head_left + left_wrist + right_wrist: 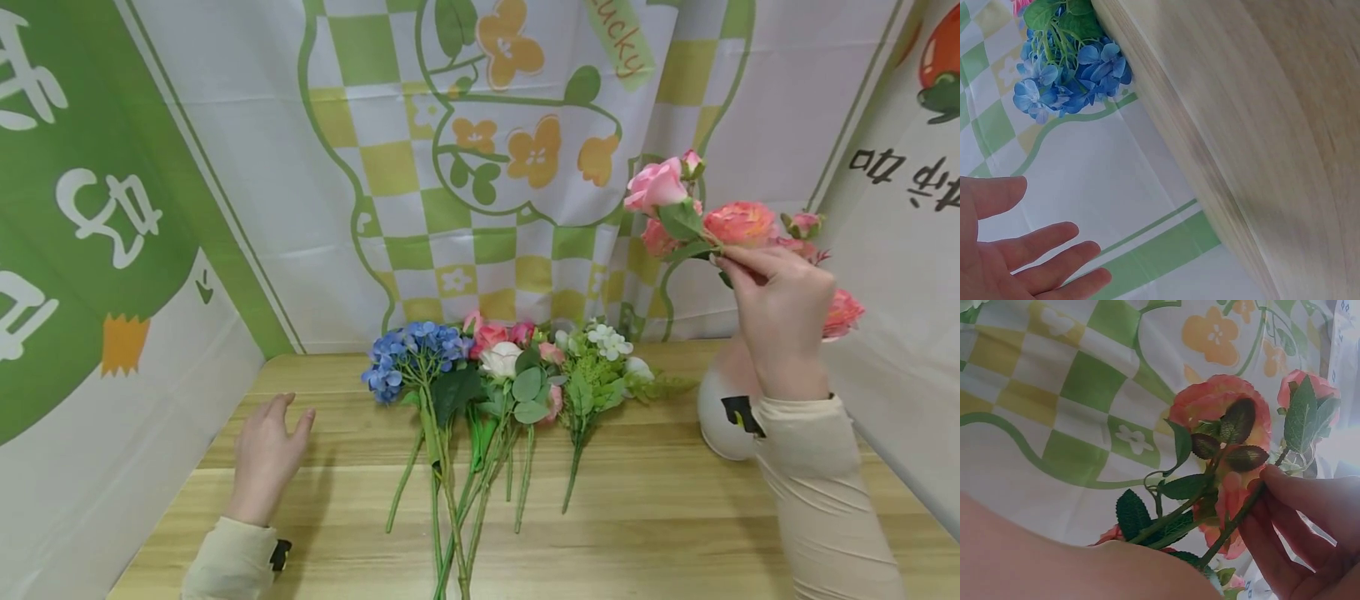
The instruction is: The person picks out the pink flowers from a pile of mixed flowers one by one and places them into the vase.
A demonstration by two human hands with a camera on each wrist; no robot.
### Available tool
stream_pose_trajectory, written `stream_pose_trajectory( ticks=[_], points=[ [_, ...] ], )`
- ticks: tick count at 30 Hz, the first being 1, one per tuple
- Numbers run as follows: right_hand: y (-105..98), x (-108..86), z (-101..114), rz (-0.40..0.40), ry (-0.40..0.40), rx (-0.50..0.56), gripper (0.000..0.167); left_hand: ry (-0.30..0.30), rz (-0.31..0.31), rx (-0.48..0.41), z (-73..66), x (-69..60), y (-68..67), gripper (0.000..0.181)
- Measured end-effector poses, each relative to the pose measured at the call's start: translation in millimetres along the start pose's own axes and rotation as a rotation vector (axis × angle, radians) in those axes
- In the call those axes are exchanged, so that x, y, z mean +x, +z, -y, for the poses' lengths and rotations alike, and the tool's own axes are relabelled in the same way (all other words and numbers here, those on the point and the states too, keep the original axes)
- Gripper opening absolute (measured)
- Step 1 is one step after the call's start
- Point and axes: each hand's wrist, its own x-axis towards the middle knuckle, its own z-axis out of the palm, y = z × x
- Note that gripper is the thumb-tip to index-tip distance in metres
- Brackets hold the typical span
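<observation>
My right hand [787, 312] pinches the stem of a pink rose [656, 187] between thumb and fingertips, above a round white vase [723, 408]. In the right wrist view, the pinched stem [1235, 522] slants down past the fingers [1279, 540]. Coral-pink flowers [742, 223] show around and behind this hand; a large one [1222, 403] appears close up with its leaves. The hand and wrist hide the vase's mouth. My left hand [266, 454] is over the table's left side, fingers extended and holding nothing; its spread fingers [1054, 240] show in the left wrist view.
Blue hydrangeas [420, 354], a white rose [501, 358] and greenery with small white blossoms [596, 379] lie mid-table, stems toward the front. The wooden table [637, 533] meets a printed cloth backdrop [390, 167] behind and at both sides.
</observation>
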Motion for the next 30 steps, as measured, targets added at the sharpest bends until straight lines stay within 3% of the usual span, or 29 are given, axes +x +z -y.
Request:
stream_pose_trajectory(
  ticks=[11,30],
  points=[
    [-2.0,-8.4,-11.2,0.066,0.026,-0.066,0.014,0.007,-0.002,-0.003,0.9,0.0,-1.6,0.049],
    [-8.2,-16.4,-22.5,0.108,0.029,-0.132,0.015,0.020,-0.030,-0.002,17.6,-6.9,-8.1,0.049]
  ],
)
